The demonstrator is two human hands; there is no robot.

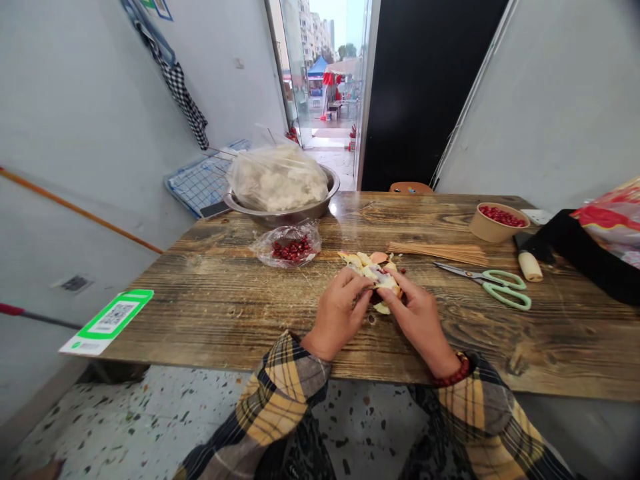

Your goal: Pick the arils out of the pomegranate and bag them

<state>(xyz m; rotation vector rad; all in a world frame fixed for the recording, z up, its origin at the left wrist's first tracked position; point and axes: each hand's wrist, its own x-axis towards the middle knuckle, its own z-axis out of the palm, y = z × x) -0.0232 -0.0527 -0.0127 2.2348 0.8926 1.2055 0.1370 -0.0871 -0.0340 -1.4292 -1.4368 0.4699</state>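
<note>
Near the front middle of the wooden table, my left hand (345,303) and my right hand (415,310) are closed on a piece of pomegranate (387,281) between them. Its pale yellow rind shows at the fingertips; part of it is hidden by my fingers. Several bits of pomegranate peel (357,259) lie just beyond and under my hands. Left of them, a clear plastic bag (260,250) lies spread with loose red pomegranate seeds (293,249) on it. To the right, a brown paper bowl (493,229) holds more red seeds.
On the wooden table (215,300), scissors (493,280) with green handles and thin wooden sticks (440,252) lie to my right, near a wooden-handled tool (530,267). A metal basin (280,217) holding a bag of white stuff stands at the back left. A QR code card (113,320) lies at the left edge.
</note>
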